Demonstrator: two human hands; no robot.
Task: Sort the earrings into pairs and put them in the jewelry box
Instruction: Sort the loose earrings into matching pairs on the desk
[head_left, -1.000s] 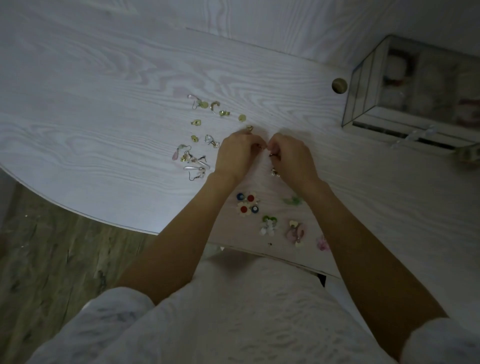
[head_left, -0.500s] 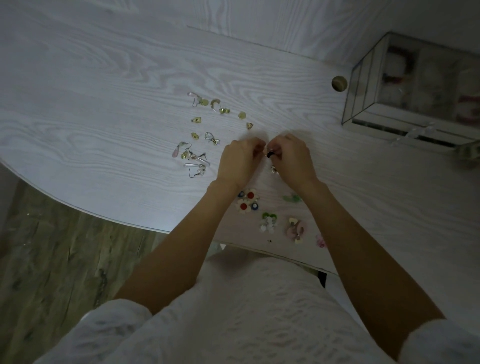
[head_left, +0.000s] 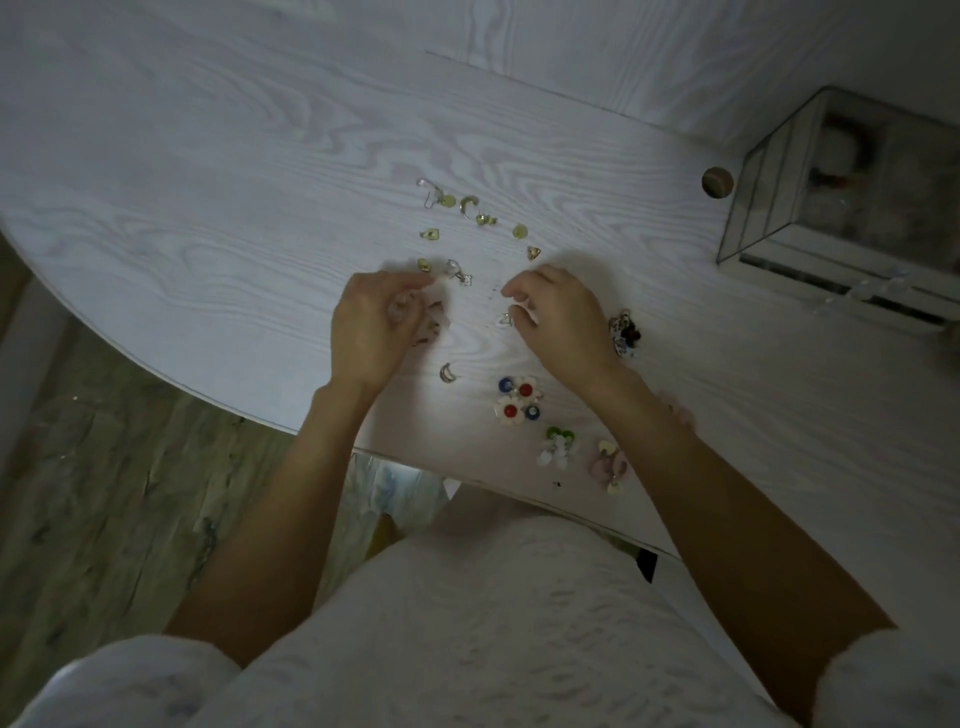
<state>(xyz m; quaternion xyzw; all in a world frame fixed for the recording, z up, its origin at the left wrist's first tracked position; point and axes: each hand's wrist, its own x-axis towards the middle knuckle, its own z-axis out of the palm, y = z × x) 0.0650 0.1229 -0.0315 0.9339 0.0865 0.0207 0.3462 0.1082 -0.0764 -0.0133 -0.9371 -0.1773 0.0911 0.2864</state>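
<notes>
Crescent earring (head_left: 448, 372) flat on table (head_left: 208, 208), horns pointing right

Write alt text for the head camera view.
Two bare hands, left hand and right hand, rest apart on a white wood-grain table among scattered small earrings. Colourful flower earrings lie near the table's front edge, and a glass jewelry box stands at the far right.
</notes>
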